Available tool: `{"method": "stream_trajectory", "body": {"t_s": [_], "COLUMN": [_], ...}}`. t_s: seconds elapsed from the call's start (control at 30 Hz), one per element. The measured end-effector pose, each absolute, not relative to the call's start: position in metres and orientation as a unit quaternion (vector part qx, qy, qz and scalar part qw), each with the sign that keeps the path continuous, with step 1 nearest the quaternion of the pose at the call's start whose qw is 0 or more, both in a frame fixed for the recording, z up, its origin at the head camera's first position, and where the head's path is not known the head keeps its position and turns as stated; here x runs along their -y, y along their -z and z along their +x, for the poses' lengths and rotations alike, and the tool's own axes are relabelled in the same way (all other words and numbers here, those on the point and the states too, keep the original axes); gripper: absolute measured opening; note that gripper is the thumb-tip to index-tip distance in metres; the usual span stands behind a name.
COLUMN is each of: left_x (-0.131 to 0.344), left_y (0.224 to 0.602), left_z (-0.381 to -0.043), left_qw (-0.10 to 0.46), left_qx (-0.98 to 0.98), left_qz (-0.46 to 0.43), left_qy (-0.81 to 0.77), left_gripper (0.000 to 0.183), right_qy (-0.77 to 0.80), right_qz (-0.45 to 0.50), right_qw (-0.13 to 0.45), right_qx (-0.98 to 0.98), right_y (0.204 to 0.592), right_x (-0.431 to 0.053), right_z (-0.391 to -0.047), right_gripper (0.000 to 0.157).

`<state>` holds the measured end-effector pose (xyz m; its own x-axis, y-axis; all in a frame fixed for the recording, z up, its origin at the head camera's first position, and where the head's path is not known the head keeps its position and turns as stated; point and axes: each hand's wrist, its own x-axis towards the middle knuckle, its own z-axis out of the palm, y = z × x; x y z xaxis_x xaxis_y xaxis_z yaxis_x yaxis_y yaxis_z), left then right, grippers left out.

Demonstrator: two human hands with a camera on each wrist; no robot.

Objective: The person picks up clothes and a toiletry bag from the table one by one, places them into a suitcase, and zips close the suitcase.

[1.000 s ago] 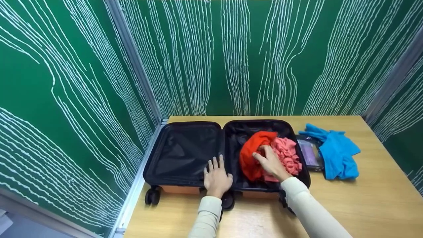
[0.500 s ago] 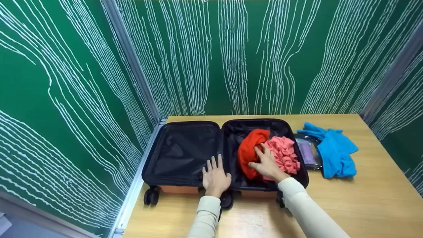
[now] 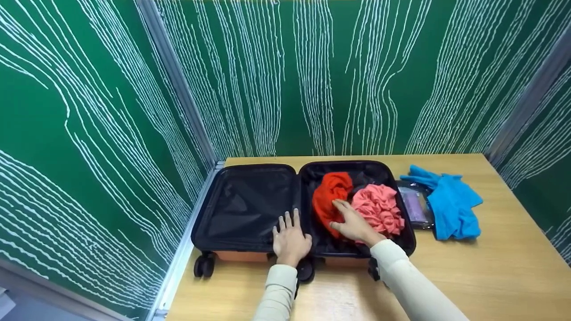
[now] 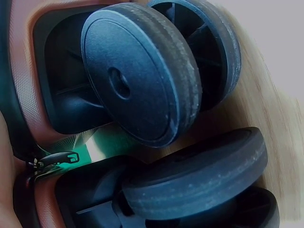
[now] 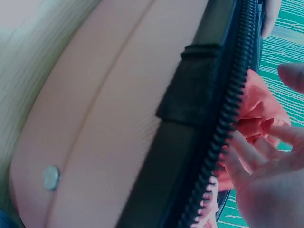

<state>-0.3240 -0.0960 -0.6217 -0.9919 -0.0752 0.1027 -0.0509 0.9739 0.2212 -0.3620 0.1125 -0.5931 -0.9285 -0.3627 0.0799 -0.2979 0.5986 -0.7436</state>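
An opened-out suitcase (image 3: 245, 209) with black lining lies on the table. My left hand (image 3: 292, 240) rests flat across its middle edge, fingers straight and spread. In the suitcase's right half, my right hand (image 3: 354, 223) touches a crumpled red cloth (image 3: 329, 191) with loosely extended fingers. Beside it, a ruffled pink cloth (image 3: 379, 207) fills the right part of that half. The right wrist view shows the hand's fingers spread against the red cloth (image 5: 259, 99), behind the zipper teeth (image 5: 230, 104). What lies under the cloths is hidden.
Right of the suitcase lies a clear pouch with a purple item (image 3: 415, 207), partly under a blue garment (image 3: 455, 207). Black wheels (image 4: 133, 76) and a zipper pull (image 4: 59, 159) show at the suitcase's near edge. Green line-patterned panels (image 3: 312, 89) enclose the table.
The red cloth has shifted left, away from the pink cloth, along with my right hand. A gap has opened between the two cloths. My left hand has stayed in place.
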Motion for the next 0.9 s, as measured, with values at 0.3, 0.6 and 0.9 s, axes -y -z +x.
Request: {"method": "stream_trajectory", "body": {"t_s": [0.3, 0.6, 0.9], "left_x": [0.096, 0.096, 0.097], "left_y": [0.620, 0.622, 0.624], "left_z": [-0.323, -0.324, -0.324], "left_qw": [0.058, 0.053, 0.057], "left_qx": [0.991, 0.991, 0.990], "left_qz": [0.031, 0.029, 0.025], "left_qy": [0.113, 0.115, 0.122], "left_gripper": [0.083, 0.083, 0.082], "right_qy": [0.408, 0.439, 0.476], "right_qz": [-0.226, -0.247, -0.197], "right_qw": [0.100, 0.077, 0.046], "right_qx": [-0.879, -0.861, -0.856], "right_y": [0.598, 0.599, 0.596], "right_x": [-0.109, -0.107, -0.124], "right_z": [-0.358, -0.356, -0.357], "right_gripper": [0.072, 0.062, 0.053]}}
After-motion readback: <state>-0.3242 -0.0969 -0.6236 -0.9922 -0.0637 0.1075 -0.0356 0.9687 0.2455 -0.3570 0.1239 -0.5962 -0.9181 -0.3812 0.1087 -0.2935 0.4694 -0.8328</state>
